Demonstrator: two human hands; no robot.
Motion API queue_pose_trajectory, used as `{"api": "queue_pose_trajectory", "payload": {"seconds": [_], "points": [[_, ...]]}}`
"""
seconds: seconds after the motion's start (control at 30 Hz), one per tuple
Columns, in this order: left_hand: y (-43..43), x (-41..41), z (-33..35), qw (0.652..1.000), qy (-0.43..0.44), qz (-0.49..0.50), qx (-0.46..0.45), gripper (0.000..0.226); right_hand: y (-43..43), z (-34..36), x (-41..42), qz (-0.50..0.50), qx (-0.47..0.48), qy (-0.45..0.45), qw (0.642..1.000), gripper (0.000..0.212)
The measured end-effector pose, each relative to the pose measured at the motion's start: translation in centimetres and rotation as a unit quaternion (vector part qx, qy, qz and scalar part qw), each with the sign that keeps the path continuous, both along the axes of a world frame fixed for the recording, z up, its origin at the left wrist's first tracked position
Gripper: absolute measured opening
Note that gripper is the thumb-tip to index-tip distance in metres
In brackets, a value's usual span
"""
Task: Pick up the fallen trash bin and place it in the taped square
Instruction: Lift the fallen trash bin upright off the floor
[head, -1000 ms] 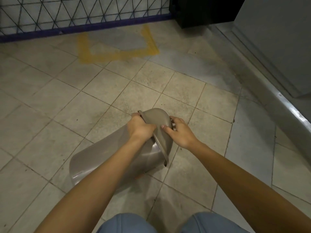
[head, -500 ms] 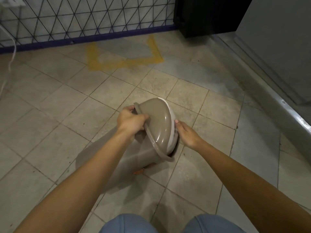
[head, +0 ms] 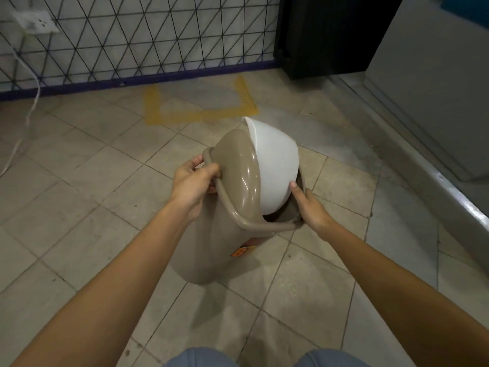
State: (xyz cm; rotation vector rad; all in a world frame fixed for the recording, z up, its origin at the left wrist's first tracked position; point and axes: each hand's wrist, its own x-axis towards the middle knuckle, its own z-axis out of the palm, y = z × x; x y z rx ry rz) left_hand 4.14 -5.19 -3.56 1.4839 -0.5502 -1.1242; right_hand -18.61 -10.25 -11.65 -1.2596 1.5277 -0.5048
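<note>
Since the earlier frames, one bin (head: pixel 211 242) had come up off the floor (head: pixel 79 207) from lying on its side to nearly upright, its top leaning away from the person, and its white swing flap (head: pixel 275 170) had swung out into view. Whether its base touched the tiles could not be told; a shadow lay below it toward the person.

One tiled floor filled most of the view. One wire mesh fence (head: pixel 137 35) with a purple bottom rail ran across the far side, with one dark cabinet (head: pixel 325 35) to its right and one grey panel (head: pixel 436 75) further right. One taped square (head: pixel 201 112), yellow and worn, lay against the fence rail, well beyond the bin and with nothing in it.

The bin was taupe, with one domed lid and one rim band around its top. One orange sticker (head: pixel 239 251) showed on its side, below the rim.

Two bare forearms reached in from the bottom edge. The left hand (head: pixel 193 181) was clamped on the left side of the rim, thumb over the band and fingers curled beneath. The right hand (head: pixel 309 207) gripped the right side of the rim, its thumb tip touching the lower edge of the flap. The two hands were apart, with the lid between them.

One white cable (head: pixel 31 107) trailed down the fence to the floor at far left, below one white socket (head: pixel 37 22). Two blue-clad knees (head: pixel 201 358) showed at the bottom edge.
</note>
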Motion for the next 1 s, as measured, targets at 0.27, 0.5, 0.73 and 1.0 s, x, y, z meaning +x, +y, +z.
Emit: {"api": "queue_pose_trajectory", "payload": {"seconds": [0.27,0.5,0.73,1.0], "points": [[0.6,1.7,-0.9,0.999,0.045,0.004,-0.028,0.035,-1.1,2.5,0.2,0.041,-0.050,0.018,0.998,0.091],[1.4,3.4,-2.7,0.998,0.049,0.008,-0.030,0.037,-0.7,4.0,1.3,0.060,-0.104,-0.002,0.993,0.078],[1.9,3.9,-4.5,0.998,0.056,0.019,-0.030,0.036,0.0,4.6,1.7,0.077,-0.124,0.005,0.989,0.079],[2.4,4.5,-5.2,0.997,0.058,0.047,-0.023,0.039,1.2,4.1,2.4,0.083,-0.128,0.005,0.988,0.102]]}}
